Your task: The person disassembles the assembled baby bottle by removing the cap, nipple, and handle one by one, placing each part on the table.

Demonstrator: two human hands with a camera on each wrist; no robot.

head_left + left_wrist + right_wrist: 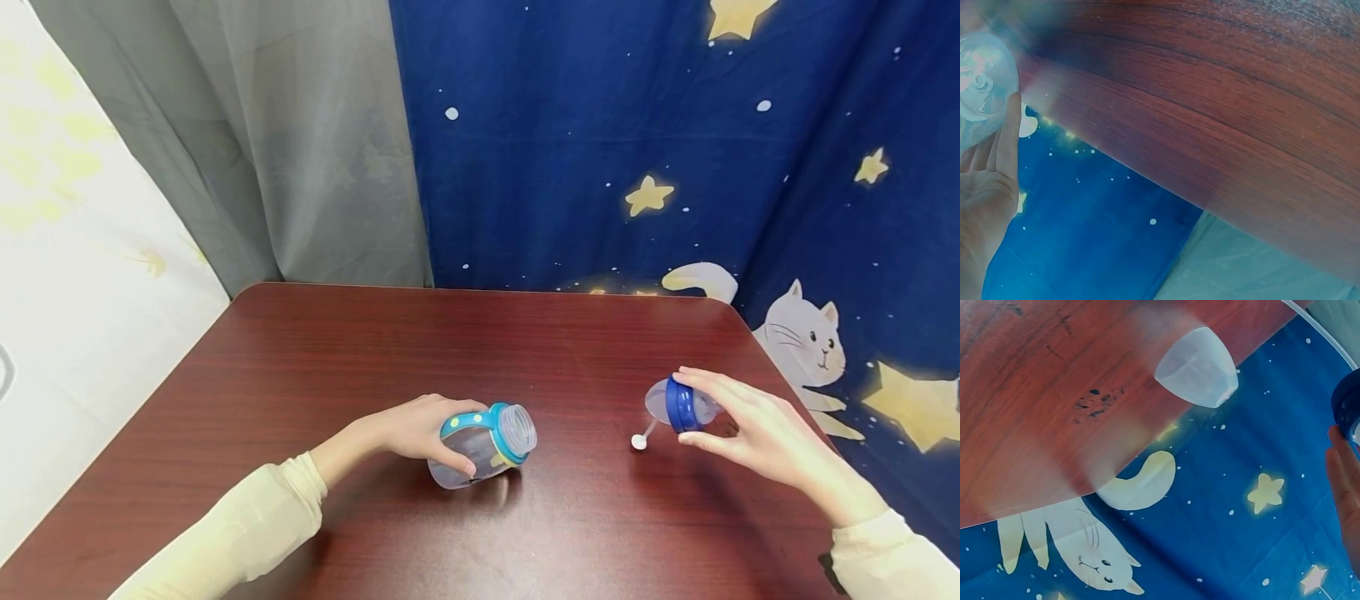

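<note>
Over the tabletop (375,358), left hand (420,427) grips tilted bottle (485,444).

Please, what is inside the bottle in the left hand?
Through the clear bottle, I make out no liquid or object inside. The left hand and blue handle cover part of it; that part is hidden.

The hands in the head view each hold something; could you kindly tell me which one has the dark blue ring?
The right hand holds the dark blue ring; the left hand instead grips the clear bottle with the turquoise handle.
</note>
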